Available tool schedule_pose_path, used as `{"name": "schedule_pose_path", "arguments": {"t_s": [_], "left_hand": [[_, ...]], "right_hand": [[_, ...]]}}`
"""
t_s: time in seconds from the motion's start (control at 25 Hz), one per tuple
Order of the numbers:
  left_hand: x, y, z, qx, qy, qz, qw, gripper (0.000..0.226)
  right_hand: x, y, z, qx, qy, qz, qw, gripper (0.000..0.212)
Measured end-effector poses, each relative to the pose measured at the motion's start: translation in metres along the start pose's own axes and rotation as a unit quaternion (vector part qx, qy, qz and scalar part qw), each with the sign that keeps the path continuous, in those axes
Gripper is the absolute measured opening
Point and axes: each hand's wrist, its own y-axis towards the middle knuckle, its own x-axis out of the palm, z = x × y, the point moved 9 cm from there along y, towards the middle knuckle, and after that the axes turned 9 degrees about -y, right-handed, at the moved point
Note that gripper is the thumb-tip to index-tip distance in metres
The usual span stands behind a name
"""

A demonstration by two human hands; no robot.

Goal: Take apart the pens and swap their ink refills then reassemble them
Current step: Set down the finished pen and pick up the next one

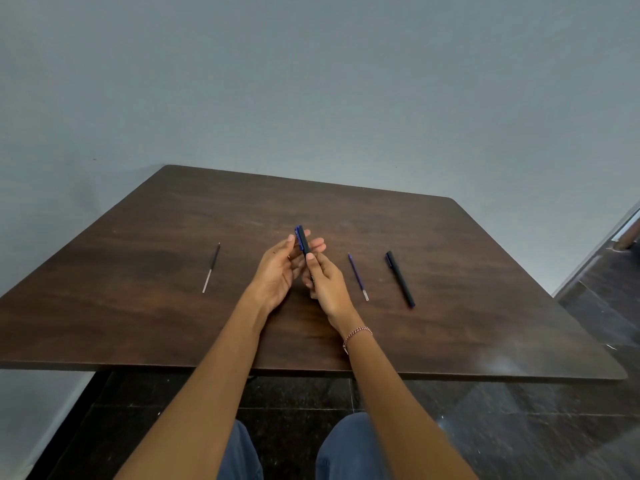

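Holding the pen with the blue clip (302,240) up over the middle of the table (138,323), tilted a little. Gripped low down by the right hand (325,284), fingers curled round it, thumb pressed on the front. Pinched near the top by the left hand (277,271), thumb on one side, fingers behind, not wrapped tight. Bottom end hidden by the right hand, so open or closed, cannot tell.

Lying flat on the table: the black refill (211,268) well off to the left, the blue refill (358,277) just to the right of the hands, and the black pen (400,284) near that, not touching.

Looks like both refills out and the swap not yet done.

Easy to go wrong from here. Could grab the blue refill by mistake, being the closer one, and slide it back into its own pen. No swap then. Could bump the blue refill with the right wrist and send it rolling into the black pen or off the edge. Could push a refill in the wrong way round, or too hard, and bend it. Could also drop a small part if pulled apart too fast up in the air.
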Motion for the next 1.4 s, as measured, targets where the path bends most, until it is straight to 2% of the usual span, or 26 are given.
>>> {"name": "schedule_pose_path", "arguments": {"t_s": [0.12, 0.32, 0.44, 0.64, 0.92, 1.04, 1.16, 1.32, 1.4], "left_hand": [[0.000, 0.000, 0.003, 0.008, 0.000, -0.008, 1.000, 0.030], [0.000, -0.004, 0.008, 0.022, 0.039, -0.010, 0.999, 0.028], [-0.001, -0.003, 0.011, 0.043, 0.041, 0.004, 0.998, 0.023], [-0.005, -0.006, 0.021, 0.102, 0.077, 0.042, 0.991, 0.019], [-0.010, -0.012, 0.029, 0.141, 0.087, 0.093, 0.982, 0.016], [-0.030, -0.017, 0.046, 0.203, 0.010, 0.157, 0.966, 0.011], [-0.047, -0.019, 0.057, 0.233, -0.024, 0.206, 0.950, 0.006], [-0.039, -0.014, 0.050, 0.225, 0.081, 0.212, 0.948, 0.016], [-0.036, -0.013, 0.051, 0.233, 0.214, 0.226, 0.922, 0.021]], "right_hand": [[0.001, 0.000, 0.001, 0.000, -0.010, -0.001, 1.000, 0.032], [0.006, -0.002, -0.006, -0.029, 0.078, -0.064, 0.994, 0.032], [0.008, -0.003, -0.003, 0.001, 0.125, -0.097, 0.987, 0.031], [0.012, -0.005, -0.005, 0.012, 0.101, -0.102, 0.990, 0.031], [0.011, -0.003, -0.005, -0.001, -0.022, -0.044, 0.999, 0.032], [0.011, -0.003, -0.010, -0.039, -0.125, -0.011, 0.991, 0.032], [0.001, -0.003, -0.009, -0.035, -0.116, 0.038, 0.992, 0.030], [-0.019, -0.002, -0.005, -0.025, -0.017, 0.111, 0.993, 0.030], [-0.021, -0.002, 0.000, -0.009, 0.017, 0.121, 0.993, 0.029]]}}
